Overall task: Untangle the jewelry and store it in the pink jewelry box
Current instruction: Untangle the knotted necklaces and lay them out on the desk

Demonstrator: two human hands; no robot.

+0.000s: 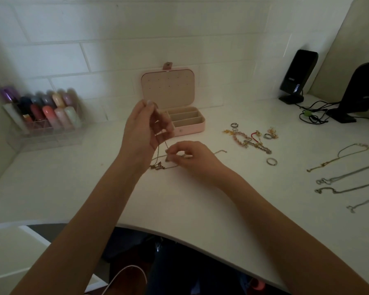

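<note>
A clear organizer (45, 135) of lipsticks (49, 116) sits left; black speakers (297, 77) right.

Your widest bare stretch of surface (179, 205) lies between the front edge and both hands. Straight ahead, the pink jewelry box (189, 122) stands open against the wall, its raised lid (167, 88) blocking reach from behind. To your left, the clear organizer (45, 126) of bottles closes that corner. To your right, a tangled heap of bracelets and rings (251, 139) lies near the box, laid-out chains (347, 177) farther out, and two black speakers (298, 75) with cables (313, 112) fill the back corner.
</note>
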